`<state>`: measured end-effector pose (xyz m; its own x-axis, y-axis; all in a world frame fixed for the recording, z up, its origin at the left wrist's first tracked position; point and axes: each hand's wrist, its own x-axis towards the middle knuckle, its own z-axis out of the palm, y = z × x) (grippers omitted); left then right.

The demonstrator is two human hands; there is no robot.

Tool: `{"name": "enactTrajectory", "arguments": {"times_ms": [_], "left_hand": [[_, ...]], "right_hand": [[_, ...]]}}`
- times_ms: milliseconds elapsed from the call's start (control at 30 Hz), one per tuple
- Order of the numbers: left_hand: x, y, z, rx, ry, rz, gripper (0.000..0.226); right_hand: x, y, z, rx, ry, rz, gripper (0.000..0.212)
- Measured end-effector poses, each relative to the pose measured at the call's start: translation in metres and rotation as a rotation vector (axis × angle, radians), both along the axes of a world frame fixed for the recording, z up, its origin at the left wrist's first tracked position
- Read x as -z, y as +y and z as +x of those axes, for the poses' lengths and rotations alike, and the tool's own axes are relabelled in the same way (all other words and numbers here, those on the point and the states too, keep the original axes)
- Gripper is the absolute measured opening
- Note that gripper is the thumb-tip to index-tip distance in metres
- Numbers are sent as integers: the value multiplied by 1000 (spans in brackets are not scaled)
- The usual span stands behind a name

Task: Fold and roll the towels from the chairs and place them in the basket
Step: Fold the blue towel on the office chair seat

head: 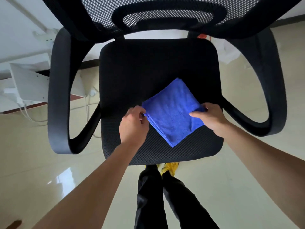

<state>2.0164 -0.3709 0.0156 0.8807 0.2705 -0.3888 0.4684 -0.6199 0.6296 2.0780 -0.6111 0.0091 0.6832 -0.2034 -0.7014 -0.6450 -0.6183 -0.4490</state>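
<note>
A blue towel [171,111], folded into a small square of several layers, lies turned like a diamond on the front right part of the black mesh seat of an office chair [140,68]. My left hand [133,124] pinches the towel's left corner between thumb and fingers. My right hand [212,118] grips its right corner, thumb on top. Both forearms reach in from below. No basket is in view.
The chair's black armrests [57,90] curve out on both sides, and its mesh backrest [165,12] fills the top. White furniture and cables [28,83] stand at the left on a glossy beige tile floor. My dark-trousered legs [153,195] are below the seat.
</note>
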Motion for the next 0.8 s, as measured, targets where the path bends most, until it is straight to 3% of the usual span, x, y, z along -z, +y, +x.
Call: {"name": "enactTrajectory", "arguments": {"times_ms": [67,167,267,333,467,533,600,667,733,800], "left_hand": [[-1,-10,24,221,-32,-60,24],[6,-32,57,386,254,-234,22],[8,-40,80,77,506,-541,16],[5,-38,89,-56,587,-605,17],[4,-30,100,-244,725,-749,59],[5,-26,108,-311,798,-819,80],[2,-23,113,-328,826,-847,85],[-5,-24,114,-292,817,-796,71],[-3,-23,111,-204,773,-644,41],[1,-17,105,-136,716,-511,28]], "right_hand": [[3,2,1,-28,-1,9,38],[7,8,-2,-220,30,-131,64],[6,12,-6,-347,37,-268,63],[3,14,-10,-365,-36,-314,51],[-7,22,-39,-558,-454,-450,34],[-7,27,-58,-650,-611,-497,40],[-1,28,-72,-704,-680,-485,50],[3,30,-82,-749,-709,-466,58],[4,33,-91,-814,-735,-437,62],[7,37,-102,-864,-757,-378,61]]}}
